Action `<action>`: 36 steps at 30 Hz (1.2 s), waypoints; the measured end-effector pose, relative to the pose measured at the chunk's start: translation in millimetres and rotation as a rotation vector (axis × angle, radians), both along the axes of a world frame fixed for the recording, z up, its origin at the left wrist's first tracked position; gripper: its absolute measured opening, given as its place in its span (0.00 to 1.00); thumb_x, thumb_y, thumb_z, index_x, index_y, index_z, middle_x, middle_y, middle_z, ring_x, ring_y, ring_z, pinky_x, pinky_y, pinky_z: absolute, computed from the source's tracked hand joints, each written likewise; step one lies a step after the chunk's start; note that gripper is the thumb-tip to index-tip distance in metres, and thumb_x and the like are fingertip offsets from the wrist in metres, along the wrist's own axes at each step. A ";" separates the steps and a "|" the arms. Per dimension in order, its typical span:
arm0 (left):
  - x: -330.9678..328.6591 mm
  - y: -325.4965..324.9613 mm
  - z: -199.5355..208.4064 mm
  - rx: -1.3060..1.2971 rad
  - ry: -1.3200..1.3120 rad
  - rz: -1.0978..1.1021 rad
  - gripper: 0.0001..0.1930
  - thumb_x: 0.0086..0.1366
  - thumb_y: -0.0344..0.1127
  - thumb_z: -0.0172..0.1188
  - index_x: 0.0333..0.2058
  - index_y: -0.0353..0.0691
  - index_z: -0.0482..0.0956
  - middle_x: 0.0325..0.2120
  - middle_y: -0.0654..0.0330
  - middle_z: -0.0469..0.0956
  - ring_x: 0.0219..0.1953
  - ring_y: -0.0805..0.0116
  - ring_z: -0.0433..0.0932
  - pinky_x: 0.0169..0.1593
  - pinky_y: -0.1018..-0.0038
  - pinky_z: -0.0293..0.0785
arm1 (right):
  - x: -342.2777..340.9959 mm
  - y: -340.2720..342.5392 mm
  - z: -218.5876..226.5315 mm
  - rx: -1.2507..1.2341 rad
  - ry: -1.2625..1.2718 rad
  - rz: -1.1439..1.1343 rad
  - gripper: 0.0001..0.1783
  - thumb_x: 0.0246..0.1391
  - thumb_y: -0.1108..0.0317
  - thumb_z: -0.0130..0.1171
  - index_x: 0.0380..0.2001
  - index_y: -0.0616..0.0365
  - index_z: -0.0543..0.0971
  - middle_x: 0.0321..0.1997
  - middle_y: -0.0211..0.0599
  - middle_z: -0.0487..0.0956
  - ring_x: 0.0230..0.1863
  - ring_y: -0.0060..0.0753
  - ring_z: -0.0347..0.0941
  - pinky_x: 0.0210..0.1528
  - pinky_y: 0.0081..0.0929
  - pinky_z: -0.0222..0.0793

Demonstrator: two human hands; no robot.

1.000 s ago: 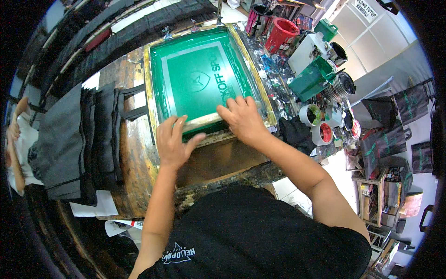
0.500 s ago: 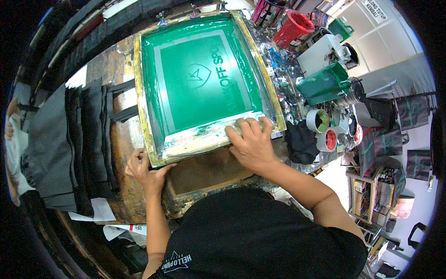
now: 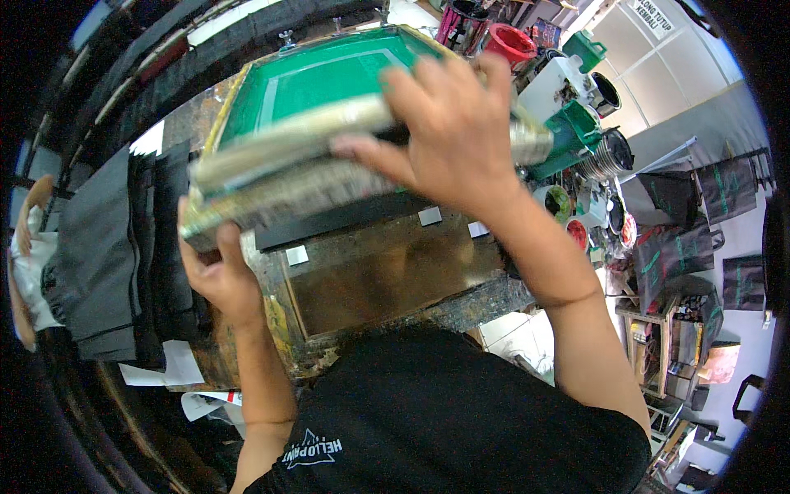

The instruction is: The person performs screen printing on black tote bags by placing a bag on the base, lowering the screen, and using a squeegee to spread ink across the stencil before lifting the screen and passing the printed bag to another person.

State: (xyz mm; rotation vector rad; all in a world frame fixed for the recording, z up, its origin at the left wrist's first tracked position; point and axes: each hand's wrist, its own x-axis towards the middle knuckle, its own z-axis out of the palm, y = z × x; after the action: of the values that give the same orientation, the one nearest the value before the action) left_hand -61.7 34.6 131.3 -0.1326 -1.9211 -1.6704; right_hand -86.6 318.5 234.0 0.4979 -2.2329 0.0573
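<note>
A screen-printing frame (image 3: 370, 177) with a green ink-covered mesh is tilted, its near edge raised off the table. My left hand (image 3: 220, 276) is closed round the frame's near left corner, thumb in front. My right hand (image 3: 453, 132), somewhat blurred, is closed on a pale wooden squeegee (image 3: 304, 136) along the near side of the mesh, its thumb in front and fingers over the top. Below the raised edge, a flat black piece of fabric (image 3: 333, 221) shows on the board (image 3: 387, 280). Small white tabs (image 3: 297, 255) sit along its near side.
Stacked black bags (image 3: 103, 255) lie at the left. To the right stand a red tub (image 3: 510, 45), a green container (image 3: 568, 136) and several ink pots (image 3: 576, 235). Printed black bags (image 3: 683, 247) are farther right. Clamps (image 3: 286, 39) hold the frame's far edge.
The frame's near edge has risen with both hands, uncovering the black fabric and white tabs. My left hand has closed on the corner; my right has moved up and away with the squeegee.
</note>
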 end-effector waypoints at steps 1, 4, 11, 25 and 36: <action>-10.2 2.8 10.9 0.065 0.043 -0.002 0.35 0.72 0.38 0.66 0.70 0.29 0.62 0.57 0.54 0.76 0.56 0.66 0.74 0.63 0.69 0.68 | -16.0 1.1 11.9 0.012 0.059 0.007 0.33 0.52 0.29 0.62 0.32 0.52 0.80 0.27 0.37 0.76 0.32 0.41 0.75 0.49 0.44 0.61; -33.3 12.0 21.3 0.062 0.235 0.029 0.42 0.72 0.38 0.65 0.75 0.33 0.50 0.55 0.54 0.75 0.55 0.65 0.73 0.61 0.69 0.68 | -43.0 0.9 64.4 0.076 -0.171 -0.019 0.40 0.69 0.27 0.36 0.27 0.53 0.77 0.25 0.33 0.76 0.28 0.30 0.70 0.48 0.46 0.64; -6.2 -15.9 -66.8 -0.981 -0.346 0.188 0.51 0.67 0.52 0.68 0.76 0.36 0.46 0.54 0.31 0.70 0.52 0.38 0.74 0.59 0.51 0.70 | -69.8 3.3 100.2 0.008 -0.259 0.007 0.40 0.70 0.28 0.36 0.26 0.54 0.77 0.22 0.32 0.75 0.25 0.28 0.69 0.48 0.45 0.66; -16.1 -7.8 -82.8 -0.620 -0.348 0.065 0.26 0.64 0.23 0.63 0.62 0.34 0.75 0.53 0.46 0.78 0.51 0.61 0.79 0.53 0.67 0.75 | -68.7 11.2 135.4 0.010 -0.433 0.074 0.40 0.71 0.31 0.36 0.41 0.59 0.80 0.29 0.33 0.79 0.34 0.30 0.77 0.65 0.54 0.68; -69.5 -187.1 92.7 -0.327 -0.044 0.291 0.13 0.69 0.23 0.61 0.50 0.31 0.86 0.44 0.62 0.85 0.41 0.78 0.78 0.49 0.82 0.72 | -72.2 -8.9 136.5 0.030 -0.467 -0.118 0.37 0.70 0.29 0.36 0.31 0.52 0.75 0.24 0.27 0.72 0.28 0.26 0.71 0.64 0.55 0.66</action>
State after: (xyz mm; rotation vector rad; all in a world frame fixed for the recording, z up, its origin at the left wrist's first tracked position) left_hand -131.2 -152.5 224.0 0.0569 -2.1190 -1.1745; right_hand -158.8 309.6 370.5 0.3966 -2.7193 0.0853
